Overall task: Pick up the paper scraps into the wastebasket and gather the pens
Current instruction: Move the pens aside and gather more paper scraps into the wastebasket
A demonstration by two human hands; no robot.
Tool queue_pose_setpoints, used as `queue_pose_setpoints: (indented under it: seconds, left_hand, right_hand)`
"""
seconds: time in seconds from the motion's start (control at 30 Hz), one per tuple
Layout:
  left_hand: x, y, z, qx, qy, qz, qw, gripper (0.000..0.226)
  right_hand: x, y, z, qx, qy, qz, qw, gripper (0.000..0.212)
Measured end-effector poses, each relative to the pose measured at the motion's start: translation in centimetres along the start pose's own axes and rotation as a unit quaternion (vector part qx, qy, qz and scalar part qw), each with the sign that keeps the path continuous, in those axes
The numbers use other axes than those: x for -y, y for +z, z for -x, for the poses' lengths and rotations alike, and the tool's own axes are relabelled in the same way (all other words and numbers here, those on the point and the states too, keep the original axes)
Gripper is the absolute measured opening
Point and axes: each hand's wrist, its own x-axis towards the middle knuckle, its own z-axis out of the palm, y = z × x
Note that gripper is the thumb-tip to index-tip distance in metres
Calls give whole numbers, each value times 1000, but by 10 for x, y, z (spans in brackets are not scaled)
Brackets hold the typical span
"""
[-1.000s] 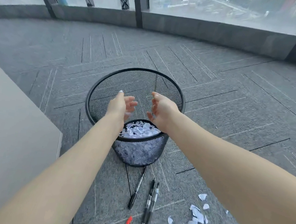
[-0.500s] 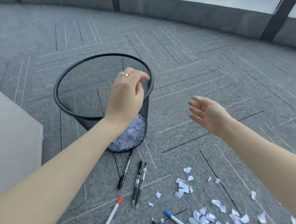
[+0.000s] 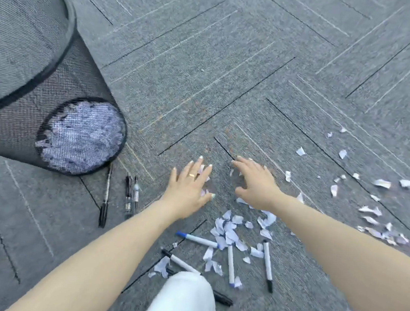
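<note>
Both hands reach low over the carpet (image 3: 237, 63): left hand (image 3: 190, 182) flat with fingers spread straight, a ring on one finger, small scraps showing just under its fingertips; right hand (image 3: 255, 184) beside it, fingers splayed and loosely bent, holding nothing. Mesh wastebasket (image 3: 37, 96) stands far left, its bottom covered with paper, three black pens (image 3: 106, 195) lying side by side just right of its base. Scraps (image 3: 228, 230) lie heaped near the wrists among white markers (image 3: 267, 260), more scraps (image 3: 373, 211) scattered well to the right; a white-clad knee (image 3: 181, 306) fills the bottom centre.
</note>
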Motion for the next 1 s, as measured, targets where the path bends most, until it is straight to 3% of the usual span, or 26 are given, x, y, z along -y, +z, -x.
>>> queue_pose_setpoints:
  seconds: [0.13,0.3,0.37,0.47,0.63,0.73,0.87,1.0]
  left_hand:
    - [-4,15,1,-26,41,-14,999,70]
    - [-13,39,21,-15,187,-21,982,74]
    - [-22,46,22,1,217,2,976,78]
    - [-39,49,15,9,237,-16,971,84]
    - [-50,46,0,4,219,-80,972,81]
    - [-46,38,-9,-14,187,-92,978,83]
    - [-40,34,-16,-8,182,-100,978,84]
    - [-47,44,-11,1,218,-104,970,77]
  right_hand:
    - [5,28,20,-38,-13,-11,999,60]
    - [-10,59,66,-157,-110,-62,979,34]
    - [-24,63,82,-208,-67,-76,973,31]
    - [-44,59,96,-264,68,-68,960,46]
    - [-68,51,98,-207,198,-11,958,77]
    - [-77,50,98,-168,278,-43,945,88]
    - [-69,56,97,-129,235,-46,962,98]
    - [-47,69,96,-128,151,-6,980,90]
